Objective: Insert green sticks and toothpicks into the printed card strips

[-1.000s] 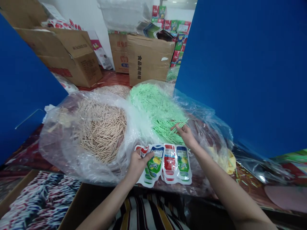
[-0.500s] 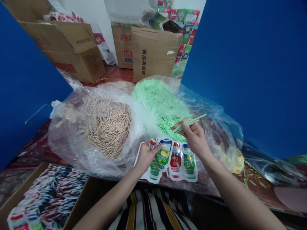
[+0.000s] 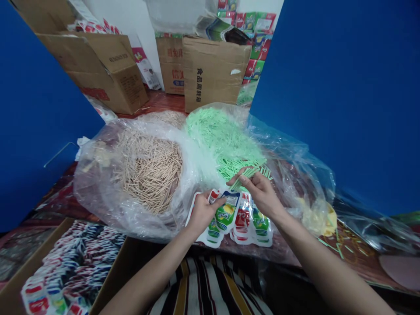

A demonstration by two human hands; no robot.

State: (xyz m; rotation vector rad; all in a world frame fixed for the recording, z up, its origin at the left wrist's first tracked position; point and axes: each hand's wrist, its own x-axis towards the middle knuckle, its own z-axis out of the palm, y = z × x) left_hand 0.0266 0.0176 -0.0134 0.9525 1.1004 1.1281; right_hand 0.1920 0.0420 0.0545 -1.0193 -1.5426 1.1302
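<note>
My left hand [image 3: 202, 212] is closed on several bottle-shaped packets [image 3: 226, 214] printed like Sprite and Cola, fanned out at the table's front edge. More such packets [image 3: 261, 227] lie just to the right, beneath my right wrist. My right hand [image 3: 260, 190] pinches a few thin green sticks [image 3: 245, 176], which slant above the top of the packets. Right behind it, a clear plastic bag holds a heap of loose green sticks [image 3: 226, 140]. What lies under my left fingers is partly hidden.
To the left, a clear bag [image 3: 193, 162] holds tan sticks [image 3: 154, 170]. An open carton [image 3: 120, 262] full of packets stands at the lower left. Cardboard boxes [image 3: 215, 74] line the back. Rubber bands and stray green sticks [image 3: 339, 249] lie at the right. Blue panels [image 3: 344, 87] flank the table.
My right hand has shifted slightly left and down with the green sticks, toward the packets' top edge. The left hand still grips the packets. The camera view has moved slightly.
</note>
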